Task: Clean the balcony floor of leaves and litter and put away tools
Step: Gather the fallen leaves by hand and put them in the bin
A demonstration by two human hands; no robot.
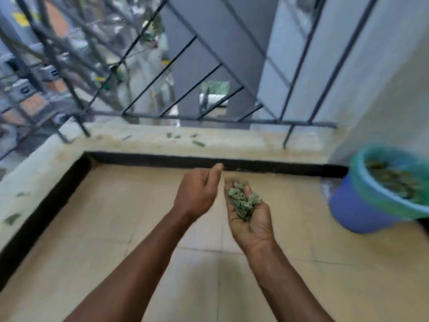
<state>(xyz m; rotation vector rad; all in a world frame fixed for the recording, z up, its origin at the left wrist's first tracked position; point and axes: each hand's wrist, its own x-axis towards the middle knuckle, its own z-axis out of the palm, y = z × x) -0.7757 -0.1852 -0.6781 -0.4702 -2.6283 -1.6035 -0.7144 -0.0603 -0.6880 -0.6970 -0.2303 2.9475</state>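
Both your bare forearms rise from the bottom edge of the frame and draw together near its centre. Your left hand (pixel 197 191) stands on edge with its back turned to the left, fingers together and fairly straight, tips pointing up and away; nothing shows in it. Your right hand (pixel 253 225), just to its lower right, lies palm up and cupped, fingers curled upward round a small heap of leaves (pixel 242 202). The hands are close but not touching.
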